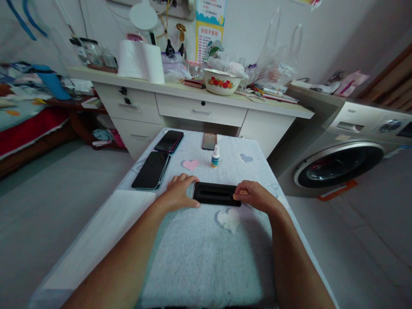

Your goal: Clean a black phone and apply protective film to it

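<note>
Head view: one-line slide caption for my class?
Left hand holds a black slab; right hand pinches an orange piece at its right end.

On the far tabletop [183, 92] you had a floral bowl [222, 83], a clear plastic bag [279, 64] to its right and a lidded jar [92, 52] well to its left. A washing machine [299, 139] stood at your right, a bed [32, 132] at far left.

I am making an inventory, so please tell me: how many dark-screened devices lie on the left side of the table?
2: the nearer device, close to the left hand, and the farther device, toward the drawers. Anything underneath them would be hidden.
</note>
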Demonstrator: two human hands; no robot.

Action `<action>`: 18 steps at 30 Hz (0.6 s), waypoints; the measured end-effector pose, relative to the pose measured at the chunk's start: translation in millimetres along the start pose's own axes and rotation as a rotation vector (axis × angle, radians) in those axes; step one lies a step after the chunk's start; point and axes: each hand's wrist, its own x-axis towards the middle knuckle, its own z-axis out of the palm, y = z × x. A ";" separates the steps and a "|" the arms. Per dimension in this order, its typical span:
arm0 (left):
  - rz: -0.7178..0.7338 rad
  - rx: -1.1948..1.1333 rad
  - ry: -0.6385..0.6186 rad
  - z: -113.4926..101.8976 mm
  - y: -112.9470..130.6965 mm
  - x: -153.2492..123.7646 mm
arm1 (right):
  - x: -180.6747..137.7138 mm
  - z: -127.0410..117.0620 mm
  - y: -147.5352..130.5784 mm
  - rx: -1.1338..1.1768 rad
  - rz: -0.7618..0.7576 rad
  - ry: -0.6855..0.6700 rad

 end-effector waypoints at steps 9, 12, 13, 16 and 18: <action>0.005 0.002 0.007 0.7 -0.9 0.7 | -5.3 1.3 -9.3 0.054 -0.058 -0.177; 0.010 0.003 0.011 2.1 -2.6 1.1 | -4.7 1.4 -12.4 0.038 -0.067 -0.180; 0.012 0.001 0.013 2.2 -2.8 1.1 | -4.1 1.9 -12.6 0.028 -0.066 -0.165; 0.016 -0.001 0.013 1.0 -1.7 0.7 | -1.4 4.1 -12.1 -0.020 -0.052 -0.081; 0.012 -0.002 0.009 -0.6 0.0 0.1 | 0.8 5.2 -11.9 -0.054 -0.032 -0.013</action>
